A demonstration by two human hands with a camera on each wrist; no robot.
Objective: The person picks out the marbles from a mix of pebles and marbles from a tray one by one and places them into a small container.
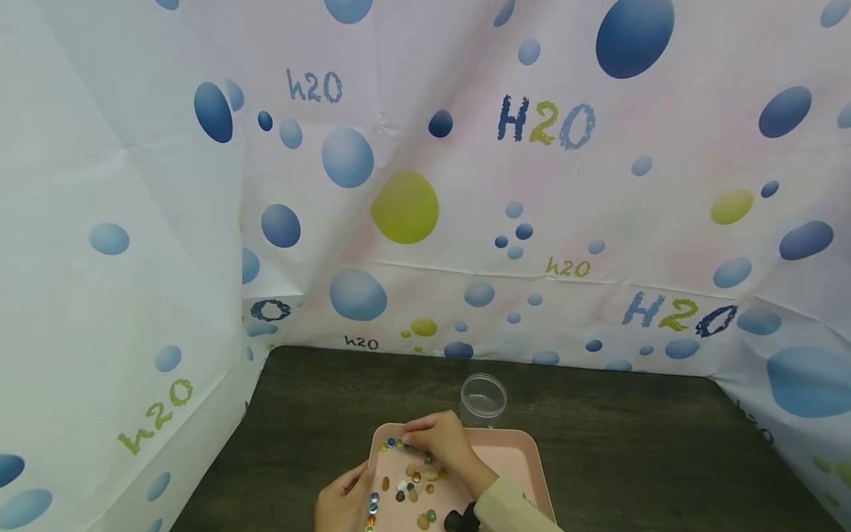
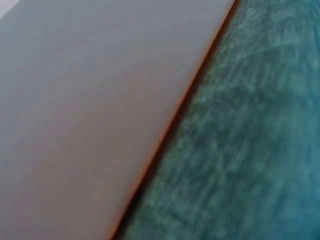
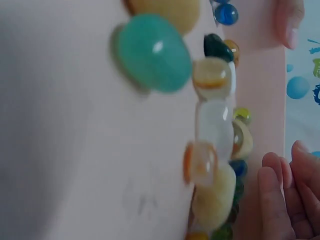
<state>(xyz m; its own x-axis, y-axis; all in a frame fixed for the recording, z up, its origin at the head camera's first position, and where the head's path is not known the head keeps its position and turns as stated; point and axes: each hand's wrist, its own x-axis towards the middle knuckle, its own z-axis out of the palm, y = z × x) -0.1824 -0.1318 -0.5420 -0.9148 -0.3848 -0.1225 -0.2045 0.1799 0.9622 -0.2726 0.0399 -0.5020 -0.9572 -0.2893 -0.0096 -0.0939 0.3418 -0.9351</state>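
Grip of R hand (image 1: 447,442) is narrow: fingertips drawn close together over the far-L corner of the pink tray (image 1: 505,458), right by a few small marbles (image 1: 391,443), blue + yellowish. Can't tell if one's pinched. R wrist cam has the fingers (image 3: 275,200) side by side near the tray's edge. L hand (image 1: 340,506) holds the tray's L rim, 1 fingertip on the inner side.

Next to L hand, inside the tray, a short row of marbles along that side: silvery-blue ones (image 1: 374,498), then an orange one (image 1: 371,520) nearer the wearer. Mid-tray: loose scatter of pebbles, incl. a white pebble (image 1: 402,485) + a brown oval one (image 1: 385,483). Nearer the wearer, a green stone (image 1: 431,515) just beside a tan one (image 1: 423,522). Black item (image 1: 453,521) by the R sleeve (image 1: 508,510), partly hidden, can't ID.

Clear round container (image 1: 483,399) just past the tray's far rim, on the dark surface (image 1: 631,443). Around: white sheet (image 1: 465,74) w/ blue + lime blobs & "H2O" lettering. L wrist cam v. blurry: pale panel (image 2: 100,110) w/ orange edge.
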